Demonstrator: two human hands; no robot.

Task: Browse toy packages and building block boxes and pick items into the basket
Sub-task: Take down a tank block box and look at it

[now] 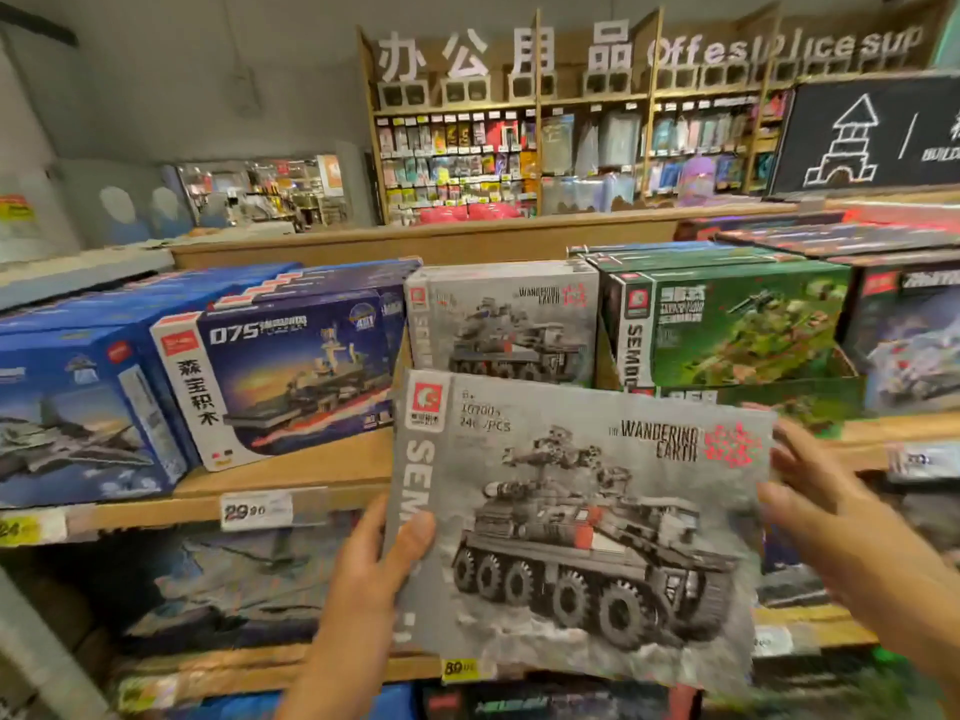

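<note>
Both hands (363, 569) gripping tank box (576, 517)

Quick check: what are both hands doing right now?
Left hand: closed on the grey tank box, thumb over its left edge.
Right hand: fingers spread, holding the box's right edge.

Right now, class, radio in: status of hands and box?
Left hand grips grey tank box. Right hand steadies its right edge. Basket not in view.

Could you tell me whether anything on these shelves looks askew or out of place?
Slightly: the navy ship box sits turned at an angle, unlike the grey box and green box facing forward. Nothing looks damaged.
</note>
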